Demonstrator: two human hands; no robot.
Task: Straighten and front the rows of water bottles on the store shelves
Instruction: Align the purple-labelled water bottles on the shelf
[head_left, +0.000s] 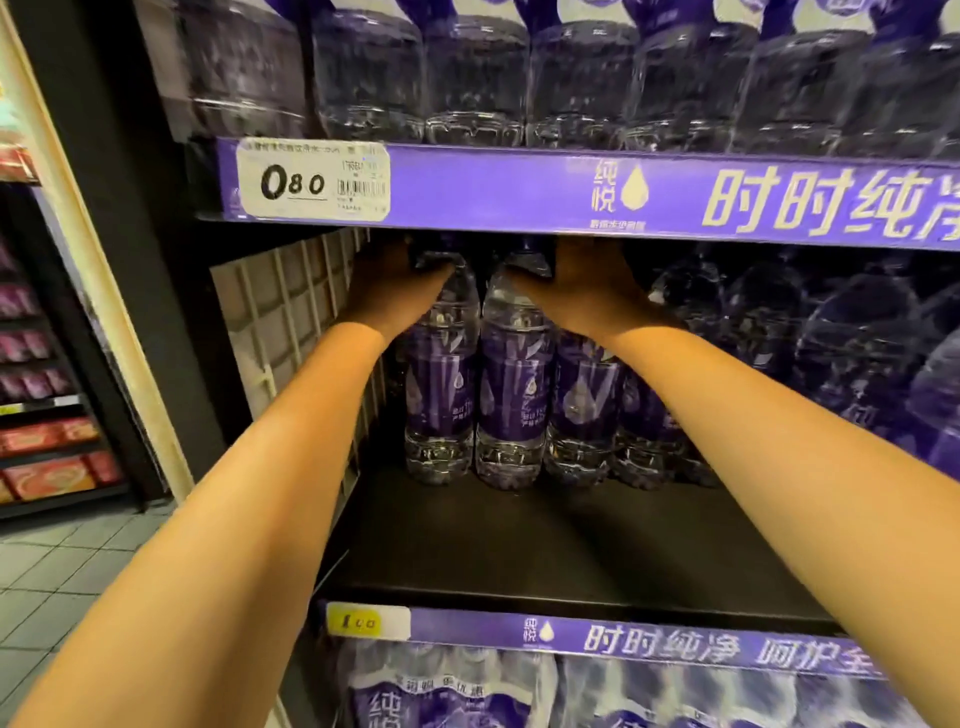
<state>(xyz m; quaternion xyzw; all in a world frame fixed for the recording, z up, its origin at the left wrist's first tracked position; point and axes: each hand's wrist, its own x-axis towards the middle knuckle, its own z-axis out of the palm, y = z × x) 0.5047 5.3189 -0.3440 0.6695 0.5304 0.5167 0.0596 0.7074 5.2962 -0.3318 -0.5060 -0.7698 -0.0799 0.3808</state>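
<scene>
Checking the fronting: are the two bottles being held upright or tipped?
Upright: both bottles stand on their bases on the shelf, set back from its front edge.

shop aisle: stocked shelves of water bottles (511, 374), price tag (311, 179), branded shelf strip (675, 195).

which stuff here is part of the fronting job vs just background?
Job: left hand and right hand, each gripping the top of a set-back bottle; neighbouring bottles; bare shelf front.

Background: price tag, purple shelf strip, snack shelves, floor tiles.
</scene>
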